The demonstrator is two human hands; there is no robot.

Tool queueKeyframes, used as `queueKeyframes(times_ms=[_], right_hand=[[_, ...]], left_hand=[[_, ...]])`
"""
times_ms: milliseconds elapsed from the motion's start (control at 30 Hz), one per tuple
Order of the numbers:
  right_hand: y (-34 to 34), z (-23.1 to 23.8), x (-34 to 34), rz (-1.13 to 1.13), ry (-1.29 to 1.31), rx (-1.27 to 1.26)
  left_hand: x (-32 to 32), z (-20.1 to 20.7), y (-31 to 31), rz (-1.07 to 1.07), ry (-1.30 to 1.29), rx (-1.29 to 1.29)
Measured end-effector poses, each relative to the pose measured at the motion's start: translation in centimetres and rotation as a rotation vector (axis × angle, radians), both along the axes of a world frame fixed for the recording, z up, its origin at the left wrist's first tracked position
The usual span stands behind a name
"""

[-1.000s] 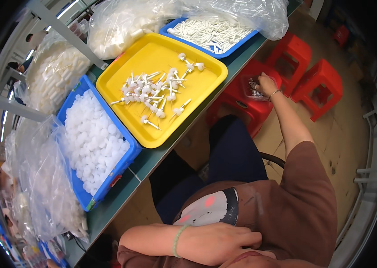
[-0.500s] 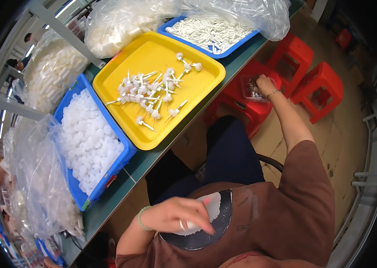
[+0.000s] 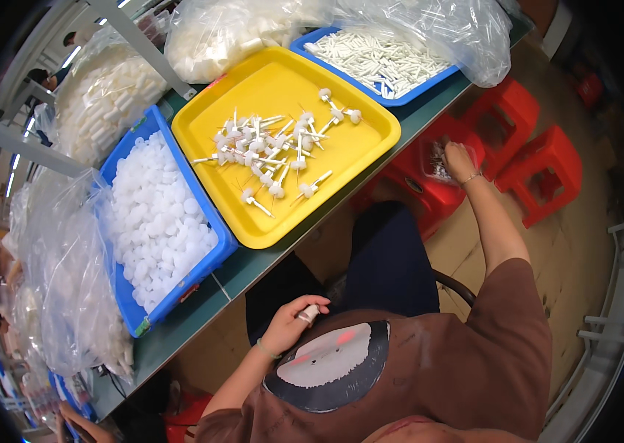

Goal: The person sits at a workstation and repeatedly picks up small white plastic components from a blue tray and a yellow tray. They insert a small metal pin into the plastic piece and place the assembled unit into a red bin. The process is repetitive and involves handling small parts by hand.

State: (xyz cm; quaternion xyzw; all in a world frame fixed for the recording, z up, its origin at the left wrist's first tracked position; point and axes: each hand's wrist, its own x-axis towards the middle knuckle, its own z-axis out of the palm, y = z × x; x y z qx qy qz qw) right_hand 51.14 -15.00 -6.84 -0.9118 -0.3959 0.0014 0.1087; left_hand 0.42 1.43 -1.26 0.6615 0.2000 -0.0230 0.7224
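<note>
My right hand (image 3: 460,162) reaches down at the far right into a clear plastic box (image 3: 430,160) of small, dark and silvery pieces, which sits on a red stool (image 3: 424,193). Its fingertips are hidden among the pieces. My left hand (image 3: 290,323) is closed in front of my shirt, fingers curled together. Something whitish shows at its fingers; whether it is held or worn I cannot tell. On the table, a yellow tray (image 3: 268,225) bears a pile of assembled pieces (image 3: 256,148), white sticks with translucent round caps and thin wires.
A blue basket (image 3: 225,247) of translucent caps (image 3: 157,221) stands left of the yellow tray. Behind is a blue tray (image 3: 406,100) of white sticks (image 3: 378,63). Clear bags (image 3: 105,96) of white parts crowd the table's far side. More red stools (image 3: 544,177) stand at right.
My left hand has moved from over the shirt print toward my lap, and its fingers have curled in. My right hand stays at the clear box. The whole view has shifted slightly.
</note>
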Motion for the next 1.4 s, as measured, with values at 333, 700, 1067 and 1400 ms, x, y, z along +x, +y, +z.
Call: queueKeyframes(times_ms=[333,700,1067,1400], right_hand=[[-1.7,-3.0,1.6,-0.02,-0.014,0.198],[-1.6,-3.6,1.7,-0.018,0.002,0.301],[-2.1,-4.3,2.3,-0.034,0.018,0.25],[-2.1,-4.1,2.3,-0.008,-0.086,0.296]], left_hand=[[10.0,22.4,4.6,-0.264,-0.219,1.216],[13.9,18.9,9.8,-0.68,0.119,1.499],[17.3,18.5,18.8,-0.551,0.132,1.643],[18.4,20.6,11.2,-0.644,-0.148,1.48]])
